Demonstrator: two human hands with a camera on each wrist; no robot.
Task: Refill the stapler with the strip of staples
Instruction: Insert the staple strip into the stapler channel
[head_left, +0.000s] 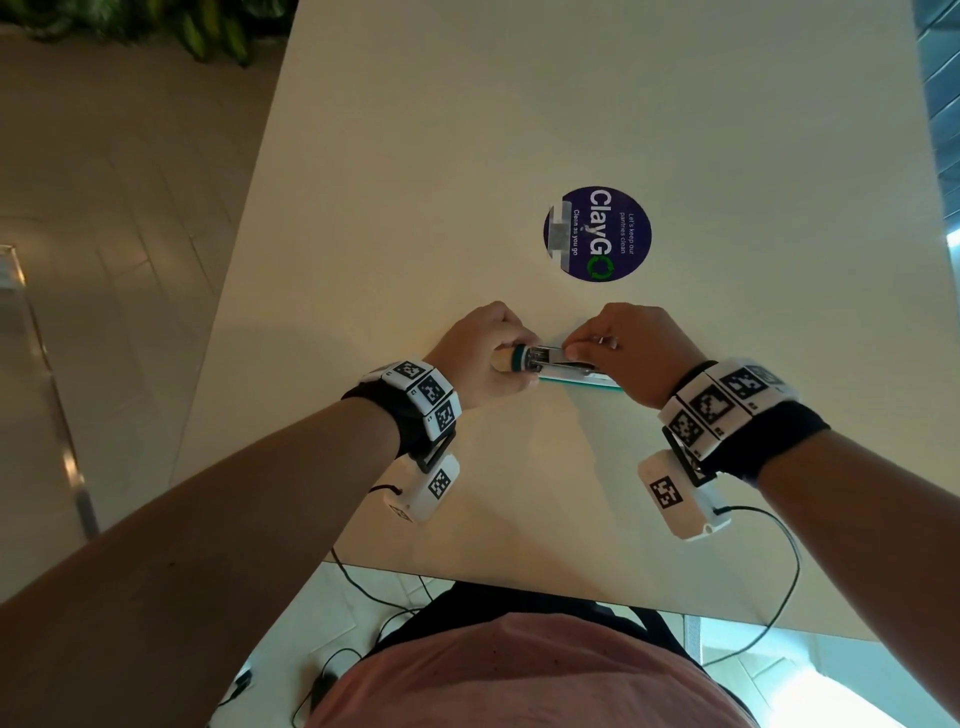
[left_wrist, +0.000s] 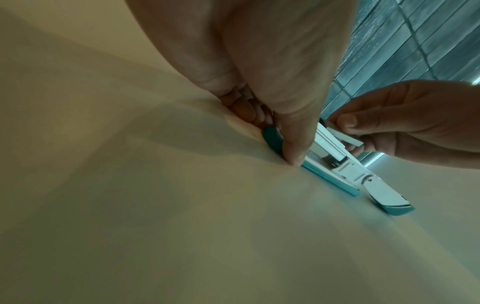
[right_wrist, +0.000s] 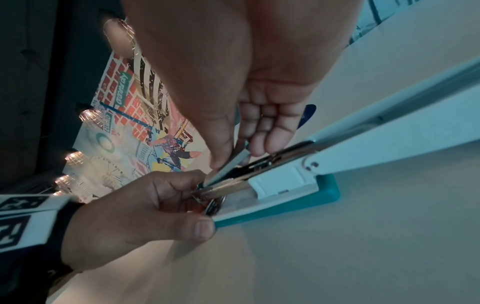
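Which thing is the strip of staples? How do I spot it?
Find the round blue sticker on the table; nearer the person lies the opened teal stapler. The right hand pinches the strip of staples above its channel: thin, flat, pale grey.

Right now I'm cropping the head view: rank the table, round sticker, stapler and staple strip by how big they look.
1. Table
2. Round sticker
3. Stapler, partly hidden by the hands
4. Staple strip, mostly hidden, so its size is unsure

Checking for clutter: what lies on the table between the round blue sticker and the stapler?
Nothing: in the head view, bare cream tabletop separates the round blue sticker from the teal-and-white stapler.
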